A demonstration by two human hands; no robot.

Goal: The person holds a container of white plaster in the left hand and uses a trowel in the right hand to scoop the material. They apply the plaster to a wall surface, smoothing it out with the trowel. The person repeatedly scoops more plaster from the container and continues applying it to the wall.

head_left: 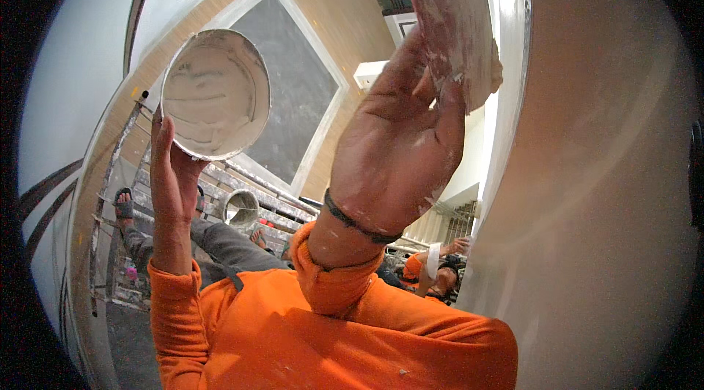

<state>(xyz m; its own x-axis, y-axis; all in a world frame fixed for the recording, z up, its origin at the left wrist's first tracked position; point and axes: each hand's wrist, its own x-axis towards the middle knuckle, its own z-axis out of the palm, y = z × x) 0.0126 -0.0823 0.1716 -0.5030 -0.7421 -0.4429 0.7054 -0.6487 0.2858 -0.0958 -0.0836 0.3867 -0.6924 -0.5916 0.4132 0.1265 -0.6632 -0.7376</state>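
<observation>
My left hand [173,174] grips a round tub [215,93] from below at left, its thumb on the outer side; pale beige paste is smeared across the inside. My right hand [400,137], raised at centre right and flecked with white, grips a flat, paste-streaked scraper [458,16], probably a putty blade, at its lower part. The scraper reaches up toward the top of the view, beside a bright white strip. Whether it touches a surface I cannot tell.
A beige wall [587,170] fills the right side. Below me are a slatted scaffold platform [227,177], a pail [240,205] and my sandaled foot [125,203]. A co-worker [433,273] in orange is at lower right. A grey panel [290,82] with a pale border shows beyond the tub.
</observation>
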